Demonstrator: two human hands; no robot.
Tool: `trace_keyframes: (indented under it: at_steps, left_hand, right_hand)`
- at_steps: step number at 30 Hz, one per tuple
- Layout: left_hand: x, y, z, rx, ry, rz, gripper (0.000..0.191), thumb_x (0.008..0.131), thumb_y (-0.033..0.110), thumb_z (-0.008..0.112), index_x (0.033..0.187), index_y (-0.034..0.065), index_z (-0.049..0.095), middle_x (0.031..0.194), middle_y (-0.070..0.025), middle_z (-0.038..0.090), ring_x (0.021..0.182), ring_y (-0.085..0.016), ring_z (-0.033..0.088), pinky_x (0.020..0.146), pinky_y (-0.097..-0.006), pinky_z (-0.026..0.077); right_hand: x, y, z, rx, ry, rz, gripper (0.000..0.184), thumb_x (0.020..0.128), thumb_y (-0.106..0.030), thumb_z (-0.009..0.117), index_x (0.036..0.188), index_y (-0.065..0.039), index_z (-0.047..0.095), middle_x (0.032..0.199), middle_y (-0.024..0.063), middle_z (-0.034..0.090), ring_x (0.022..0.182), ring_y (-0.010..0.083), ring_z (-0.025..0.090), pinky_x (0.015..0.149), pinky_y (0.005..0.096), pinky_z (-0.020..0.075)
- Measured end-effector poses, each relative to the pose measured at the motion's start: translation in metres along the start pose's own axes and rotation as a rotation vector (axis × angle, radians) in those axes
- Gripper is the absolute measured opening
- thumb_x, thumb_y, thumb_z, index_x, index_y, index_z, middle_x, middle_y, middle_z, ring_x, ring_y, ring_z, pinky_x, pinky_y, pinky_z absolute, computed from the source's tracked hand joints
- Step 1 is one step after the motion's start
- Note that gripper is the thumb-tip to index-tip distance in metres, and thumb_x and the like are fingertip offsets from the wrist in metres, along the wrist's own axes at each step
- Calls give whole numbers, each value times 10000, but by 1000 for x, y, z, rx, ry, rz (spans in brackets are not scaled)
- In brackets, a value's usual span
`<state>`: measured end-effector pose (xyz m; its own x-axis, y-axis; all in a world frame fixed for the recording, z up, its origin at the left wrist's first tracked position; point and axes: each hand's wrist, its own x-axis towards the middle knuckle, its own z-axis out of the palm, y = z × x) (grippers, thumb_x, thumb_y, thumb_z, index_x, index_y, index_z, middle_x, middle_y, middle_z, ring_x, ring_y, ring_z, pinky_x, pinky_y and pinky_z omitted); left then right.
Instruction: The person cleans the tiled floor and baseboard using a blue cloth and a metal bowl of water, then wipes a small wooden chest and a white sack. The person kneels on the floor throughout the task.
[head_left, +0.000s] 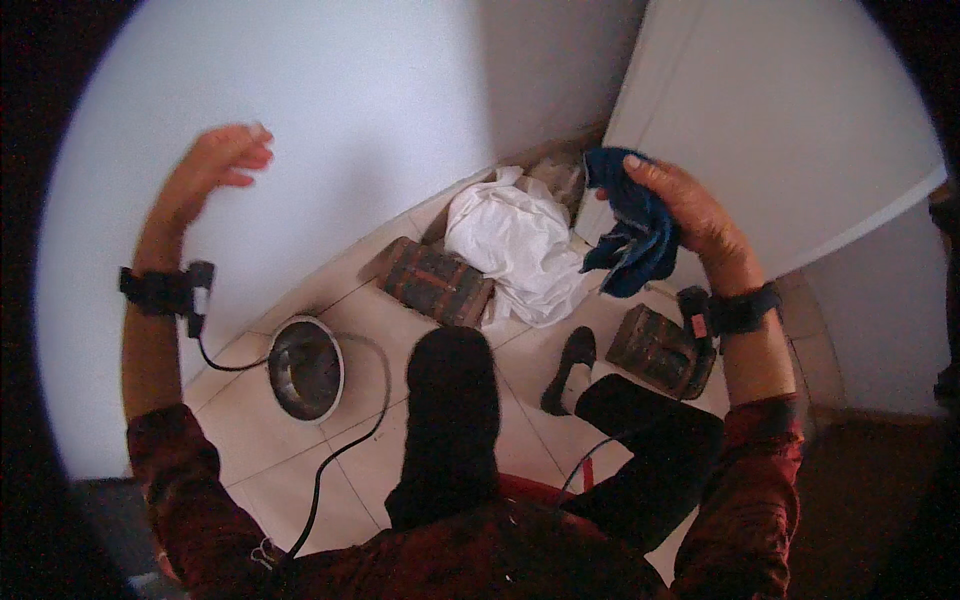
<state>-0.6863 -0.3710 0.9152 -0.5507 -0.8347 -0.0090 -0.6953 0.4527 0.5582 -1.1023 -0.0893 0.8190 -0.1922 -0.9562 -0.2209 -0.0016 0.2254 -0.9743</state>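
Observation:
My right hand (682, 199) grips a crumpled dark blue cloth (637, 225), which looks like denim with frayed edges; the thumb lies over its upper part and the rest hangs down. On the left, my left hand (225, 154) is raised in front of the white wall (315, 82). Its fingers are slightly curled and apart, somewhat blurred, and nothing shows in them. Below that hand, a round metal bowl (271, 367) stands on the floor; its dark contents cannot be made out. A bunched white sheet or sack (517, 247) lies below and left of the blue cloth.
A dark, banded block (435, 281) rests beside the white bundle, and a similar block (651, 345) sits at right near my shoe (574, 360). A pale panel (750, 127) stands behind the blue cloth. A black cable (324, 469) runs from my left wrist past the bowl.

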Motion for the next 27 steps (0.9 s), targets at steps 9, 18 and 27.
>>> trace_keyframes:
  at_steps: [9, 18, 27]
  left_hand:
    - [-14, -193, 268, -56, -263, -305, 473, 844, 377, 563, 1078, -34, 586, 971, -186, 646, 884, -271, 611, 793, -383, 472]
    - [-1, -253, 440, -299, 161, -474, 814, 828, 390, 628, 1396, -48, 241, 1246, -317, 446, 1150, -431, 457, 991, -419, 372]
    - [24, -256, 471, -383, 350, -473, 807, 825, 296, 678, 1423, 25, 208, 1357, -271, 295, 1246, -395, 344, 1032, -415, 329]
  right_hand:
    - [115, 165, 23, 282, 33, 314, 331, 899, -339, 550, 1047, -50, 618, 917, 25, 624, 820, 140, 569, 790, 284, 486]
    - [268, 244, 190, -454, -79, -267, 462, 828, -288, 597, 1215, -42, 540, 1134, 164, 601, 1024, 274, 587, 898, 339, 452]
    - [282, 330, 253, -1124, 31, -481, 466, 755, -237, 680, 1190, -138, 548, 1287, 82, 491, 1126, 305, 464, 869, 470, 409]
